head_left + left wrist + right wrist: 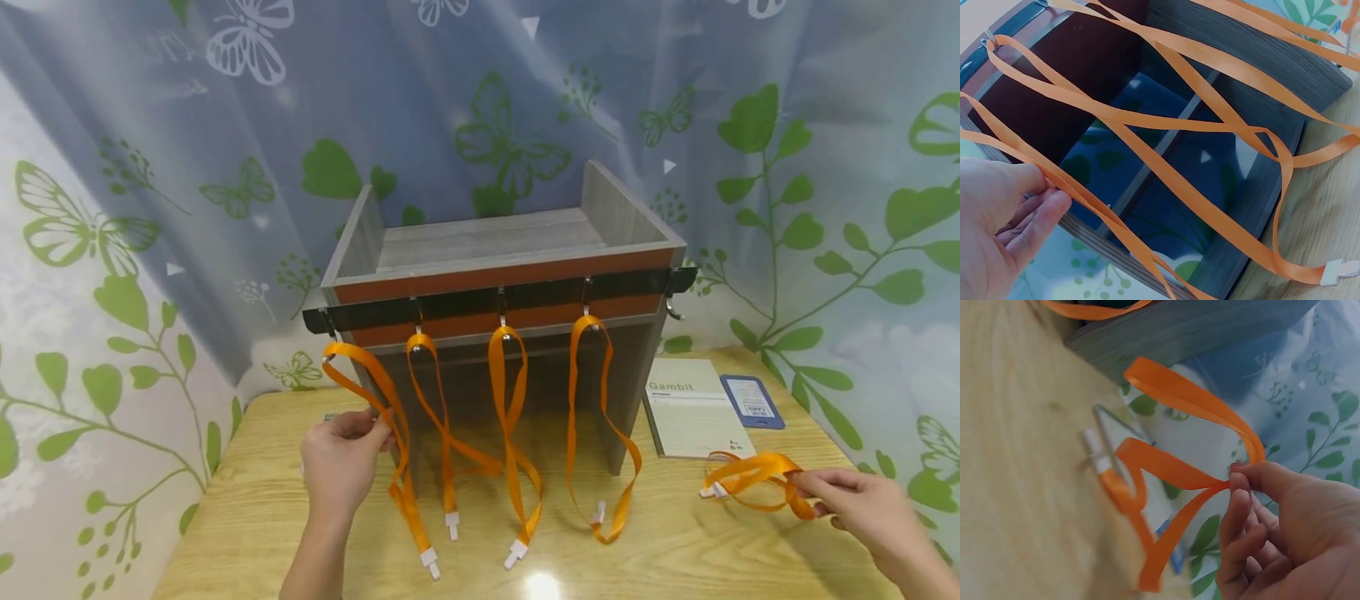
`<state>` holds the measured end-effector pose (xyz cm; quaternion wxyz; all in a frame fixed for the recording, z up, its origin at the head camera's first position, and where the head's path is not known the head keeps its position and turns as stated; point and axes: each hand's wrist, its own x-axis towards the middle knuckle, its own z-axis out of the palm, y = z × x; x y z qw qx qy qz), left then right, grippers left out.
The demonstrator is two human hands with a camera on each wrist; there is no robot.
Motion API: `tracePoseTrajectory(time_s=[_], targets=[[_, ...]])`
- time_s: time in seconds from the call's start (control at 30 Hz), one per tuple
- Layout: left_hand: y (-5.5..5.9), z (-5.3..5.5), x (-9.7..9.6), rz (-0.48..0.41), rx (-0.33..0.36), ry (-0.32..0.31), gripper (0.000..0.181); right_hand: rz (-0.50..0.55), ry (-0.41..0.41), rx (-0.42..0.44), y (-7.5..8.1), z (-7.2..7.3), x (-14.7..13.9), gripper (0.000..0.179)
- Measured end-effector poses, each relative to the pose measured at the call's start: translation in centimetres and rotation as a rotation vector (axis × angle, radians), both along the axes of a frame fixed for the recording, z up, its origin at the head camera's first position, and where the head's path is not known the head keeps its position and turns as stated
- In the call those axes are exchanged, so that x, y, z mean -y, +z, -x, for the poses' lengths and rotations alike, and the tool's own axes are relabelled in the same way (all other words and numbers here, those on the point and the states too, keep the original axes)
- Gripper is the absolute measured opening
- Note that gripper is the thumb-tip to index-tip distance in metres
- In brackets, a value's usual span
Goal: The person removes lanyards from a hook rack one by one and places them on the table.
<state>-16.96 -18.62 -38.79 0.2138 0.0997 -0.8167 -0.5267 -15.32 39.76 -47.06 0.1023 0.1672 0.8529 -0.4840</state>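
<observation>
With thumb and fingers, my left hand (341, 458) pinches the leftmost hanging orange lanyard (405, 475), whose loop hangs on a hook at the rack's left end. Three more orange lanyards (512, 392) hang from hooks along the dark rail (465, 308); white plastic clips (516, 553) are at their lower ends. At the right, my right hand (862, 508) pinches a bunched orange lanyard (757, 473) close over the table, its white clip (715, 491) toward the left. The right wrist view shows this lanyard (1179, 394) looping out from between thumb and fingertips.
A grey wooden shelf unit (630, 200) stands at the back and bears the rail. A bare hook (673, 310) sits at the rail's right end. Right of the unit lie a Gambit notepad (693, 408) and a blue card holder (752, 402) on the wooden table (247, 508).
</observation>
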Motion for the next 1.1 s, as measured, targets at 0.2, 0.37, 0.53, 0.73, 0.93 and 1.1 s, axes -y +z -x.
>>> tracePoseTrajectory(time_s=[0.2,0.37,0.53,0.73,0.93,1.1], targets=[[-0.1,0.0,0.0,-0.008,-0.003,-0.012,0.02,0.062,-0.031,0.072,-2.6,-0.2,-0.6,0.033],[0.0,-0.1,0.0,0.019,-0.015,-0.005,0.02,0.063,-0.035,0.085,-4.5,-0.2,-0.8,0.036],[0.0,0.0,0.0,0.019,-0.033,-0.009,0.021,0.091,-0.047,0.08,-5.6,-0.5,-0.7,0.033],[-0.2,-0.2,0.0,-0.006,0.003,0.005,0.021,0.141,-0.083,0.094,-5.9,-0.8,-0.6,0.028],[-0.2,-0.1,0.0,-0.017,0.003,0.002,0.021,0.144,-0.041,0.113,-6.0,-0.6,-0.8,0.042],[-0.1,0.1,0.1,-0.012,0.01,-0.001,0.018,0.148,-0.03,0.114,-5.8,-0.4,-0.8,0.053]])
